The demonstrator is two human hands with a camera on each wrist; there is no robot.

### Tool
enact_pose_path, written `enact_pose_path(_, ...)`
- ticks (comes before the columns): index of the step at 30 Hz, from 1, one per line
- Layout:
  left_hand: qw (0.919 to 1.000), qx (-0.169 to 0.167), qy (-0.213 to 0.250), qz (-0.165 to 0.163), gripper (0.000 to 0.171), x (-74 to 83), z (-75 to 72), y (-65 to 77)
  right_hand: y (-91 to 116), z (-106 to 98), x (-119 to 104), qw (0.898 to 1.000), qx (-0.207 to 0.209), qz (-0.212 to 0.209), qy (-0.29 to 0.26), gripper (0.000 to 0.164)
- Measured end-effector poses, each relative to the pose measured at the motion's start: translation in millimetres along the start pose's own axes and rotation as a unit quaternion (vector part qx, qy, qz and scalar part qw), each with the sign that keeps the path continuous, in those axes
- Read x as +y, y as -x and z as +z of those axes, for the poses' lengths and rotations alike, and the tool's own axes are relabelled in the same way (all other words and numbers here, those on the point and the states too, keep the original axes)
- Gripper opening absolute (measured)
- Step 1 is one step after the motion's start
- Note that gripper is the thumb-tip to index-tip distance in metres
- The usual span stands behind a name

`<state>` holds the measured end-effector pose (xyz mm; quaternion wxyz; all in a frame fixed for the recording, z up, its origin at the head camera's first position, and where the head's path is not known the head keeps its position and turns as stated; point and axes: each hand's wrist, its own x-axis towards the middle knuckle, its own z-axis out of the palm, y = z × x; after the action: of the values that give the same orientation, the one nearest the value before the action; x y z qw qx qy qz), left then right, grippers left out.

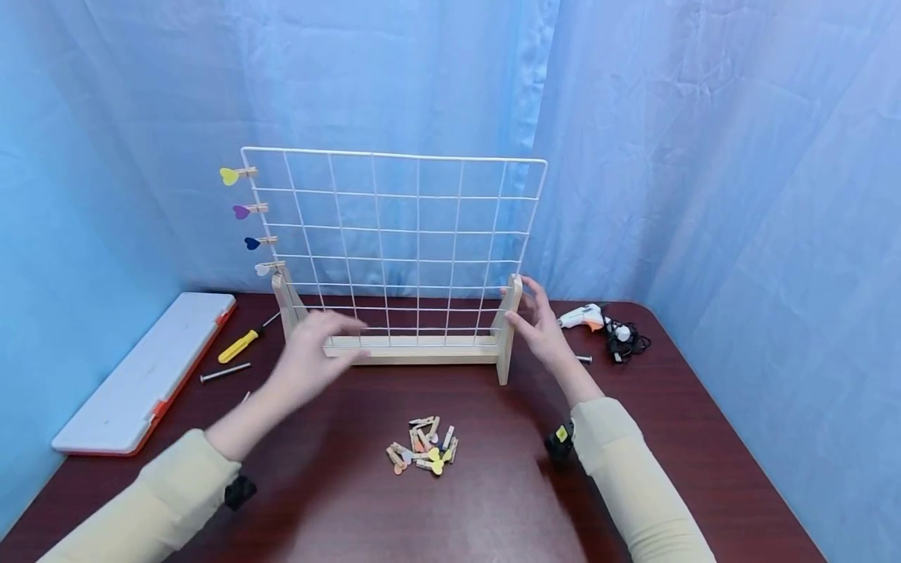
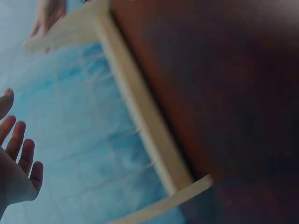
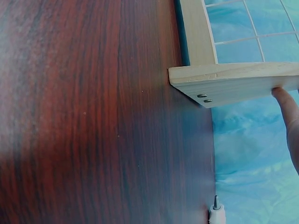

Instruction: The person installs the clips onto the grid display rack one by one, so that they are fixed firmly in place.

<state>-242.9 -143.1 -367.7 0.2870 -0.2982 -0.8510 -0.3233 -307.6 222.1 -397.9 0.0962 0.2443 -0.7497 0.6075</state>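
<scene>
A white wire grid rack (image 1: 418,195) stands upright in a wooden base with a side board at each end. Thumb and fingers of my right hand (image 1: 540,324) hold the right side board (image 1: 512,320); in the right wrist view a fingertip (image 3: 279,93) presses on its outer face. My left hand (image 1: 317,348), slightly blurred, hovers before the grid's lower left with nothing in it, fingers spread in the left wrist view. Heart-topped clothespins clip the grid's left edge: yellow (image 1: 230,176), purple (image 1: 242,211), dark blue (image 1: 252,243) and white (image 1: 263,269).
A loose pile of small clothespins (image 1: 424,450) lies on the table in front of the rack. At left are a white case with a red edge (image 1: 148,371), a yellow screwdriver (image 1: 238,346) and a bolt (image 1: 225,372). A glue gun (image 1: 583,316) and black cable (image 1: 633,342) lie at right.
</scene>
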Motion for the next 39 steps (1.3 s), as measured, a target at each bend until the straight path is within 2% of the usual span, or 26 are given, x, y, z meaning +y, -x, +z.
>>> enact_pose_path(2,0.9982,-0.056,0.005,0.021,0.033,2.9,15.8,15.3,-0.5,-0.1,-0.9,1.0,0.0,0.001,0.004,0.059)
enact_pose_path(4,0.9924,-0.115,0.007,0.045,0.032,5.9,29.3,30.3,-0.8,-0.4,-1.5,1.0,-0.001,0.003,0.008,0.059)
enact_pose_path(9,0.9664,-0.231,0.003,0.112,0.027,15.8,49.3,57.1,-2.5,-0.8,-2.8,1.0,-0.001,0.007,0.007,0.058)
enact_pose_path(14,0.9446,-0.291,0.007,0.151,0.023,23.2,58.0,69.5,-2.7,-0.9,-2.6,1.0,-0.001,0.011,0.01,0.058)
enact_pose_path(18,0.9338,-0.328,0.031,0.139,0.023,27.7,63.0,75.3,-2.3,0.3,-0.6,1.0,-0.001,0.011,0.002,0.059)
enact_pose_path(22,0.9274,-0.349,0.059,0.122,0.022,26.6,68.4,80.9,-2.2,1.8,1.5,1.0,-0.003,0.006,-0.01,0.059)
enact_pose_path(27,0.9239,-0.35,0.083,0.131,0.016,24.6,71.0,83.2,-1.8,2.9,1.6,1.0,-0.004,0.004,-0.009,0.059)
enact_pose_path(29,0.9236,-0.349,0.075,0.14,0.014,24.5,71.2,82.8,-1.4,2.6,1.1,1.0,-0.003,0.007,-0.006,0.059)
enact_pose_path(35,0.9291,-0.329,0.021,0.168,0.009,25.8,68.1,78.3,-0.5,0.9,-0.1,1.0,0.002,0.011,0.002,0.058)
enact_pose_path(39,0.9397,-0.3,0.046,0.157,0.004,24.8,61.0,71.1,-0.6,0.8,-0.1,1.0,0.002,0.006,-0.006,0.058)
